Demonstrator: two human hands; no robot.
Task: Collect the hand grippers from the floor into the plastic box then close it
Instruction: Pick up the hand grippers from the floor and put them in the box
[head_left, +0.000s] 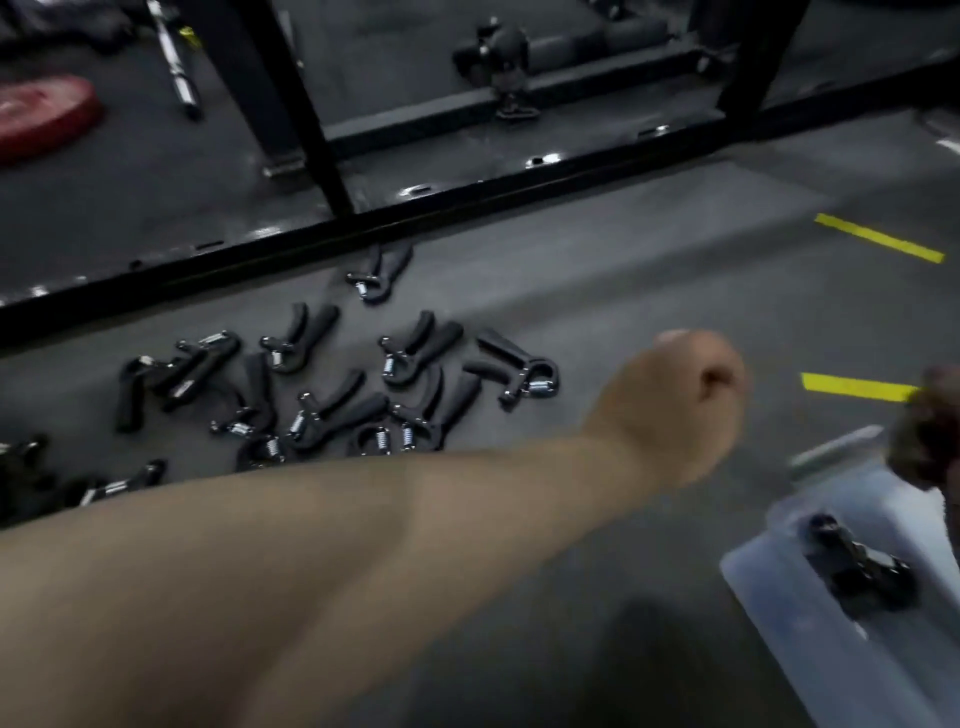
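Observation:
Several black hand grippers (332, 410) with steel springs lie scattered on the dark floor at centre left. One lies apart near the rack bar (376, 275). A clear plastic box (753, 571) sits open at the lower right with one hand gripper (857, 566) inside it. My left hand (675, 405) hovers between the pile and the box, curled into a fist with nothing visible in it. My right hand (930, 431) is a blur at the right edge, by the box's far rim. Its grip cannot be made out.
A black steel rack frame (467, 192) runs diagonally just behind the pile. A red weight plate (41, 114) and a barbell (174, 57) lie beyond it at upper left. Yellow floor marks (878, 244) are to the right.

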